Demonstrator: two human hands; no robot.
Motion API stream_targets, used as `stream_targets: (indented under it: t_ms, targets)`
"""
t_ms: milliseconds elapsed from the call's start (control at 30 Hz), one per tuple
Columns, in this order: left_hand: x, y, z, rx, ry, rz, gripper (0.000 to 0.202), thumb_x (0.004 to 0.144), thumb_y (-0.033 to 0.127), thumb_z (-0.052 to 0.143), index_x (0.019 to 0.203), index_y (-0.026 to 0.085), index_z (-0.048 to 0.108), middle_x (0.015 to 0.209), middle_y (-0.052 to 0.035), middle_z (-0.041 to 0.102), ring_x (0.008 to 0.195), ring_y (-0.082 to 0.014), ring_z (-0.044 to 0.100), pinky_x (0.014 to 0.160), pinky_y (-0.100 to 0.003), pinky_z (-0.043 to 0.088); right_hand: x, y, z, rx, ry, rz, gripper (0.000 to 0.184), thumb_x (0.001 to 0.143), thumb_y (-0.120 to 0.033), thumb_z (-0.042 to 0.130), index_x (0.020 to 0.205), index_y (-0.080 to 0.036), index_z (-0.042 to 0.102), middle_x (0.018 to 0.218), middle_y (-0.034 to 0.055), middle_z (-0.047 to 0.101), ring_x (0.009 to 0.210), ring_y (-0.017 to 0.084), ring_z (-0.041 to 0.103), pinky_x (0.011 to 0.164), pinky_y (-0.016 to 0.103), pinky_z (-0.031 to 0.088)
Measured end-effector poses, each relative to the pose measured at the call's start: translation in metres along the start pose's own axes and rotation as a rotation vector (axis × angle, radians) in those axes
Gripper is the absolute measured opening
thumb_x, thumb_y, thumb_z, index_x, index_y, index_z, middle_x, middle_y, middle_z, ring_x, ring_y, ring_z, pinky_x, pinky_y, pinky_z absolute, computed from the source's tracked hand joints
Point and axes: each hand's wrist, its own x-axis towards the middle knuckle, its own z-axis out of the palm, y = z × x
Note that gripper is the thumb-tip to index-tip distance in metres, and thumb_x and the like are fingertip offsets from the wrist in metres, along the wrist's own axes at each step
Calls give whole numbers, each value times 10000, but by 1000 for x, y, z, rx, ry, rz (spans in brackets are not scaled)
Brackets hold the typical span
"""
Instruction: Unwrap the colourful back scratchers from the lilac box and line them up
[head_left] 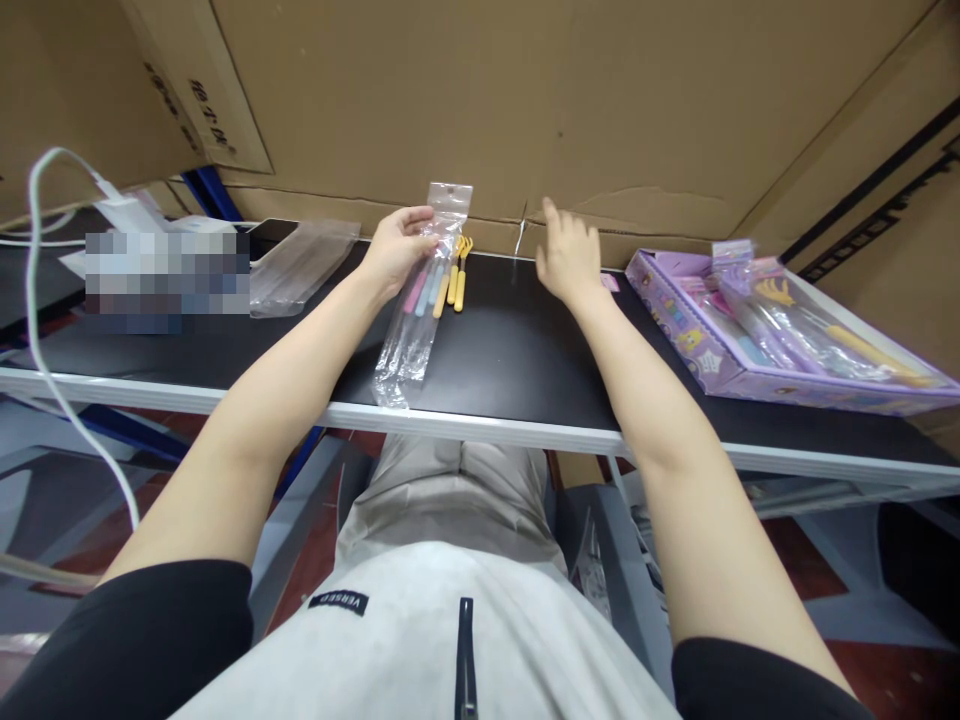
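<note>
Pale top (pixel 390 640) | clear bag (pixel 411 345) | cable (pixel 32 250) left | purple box (pixel 694 340) right | cardboard (pixel 465 110) behind

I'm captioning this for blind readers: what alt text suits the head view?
The left hand holds a clear plastic bag near its top over a black tabletop, with yellow-handled tools beside it. The right hand appears open near a cardboard wall. At right, a purple box contains packaged items.

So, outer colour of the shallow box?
The box is purple outside with multicoloured print; see head view.
</note>
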Motion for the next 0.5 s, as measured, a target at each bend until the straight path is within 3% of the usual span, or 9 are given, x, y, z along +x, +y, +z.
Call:
stream_targets:
  t_ms: [267,500]
  targets:
    - [-15,2,7,19,-352,23,429,681,-78,690,1045,145,734,1125,-78,743,1178,-272,719,1020,-415,608,-5,-38,0,12,-28,-422,726,1076,-301,321,1745,-104,119,1402,189,671,1263,301,638,1082,435,467]
    - [-6,-13,3,105,-447,115,479,721,62,811,1169,204,717,1249,-105,706,1242,-319,681,1018,-473,599,-8,-42,-7,-19,-2,-398,629,1089,-263,269,1704,-158,344,1385,155,710,1197,258,692,1017,357,503]
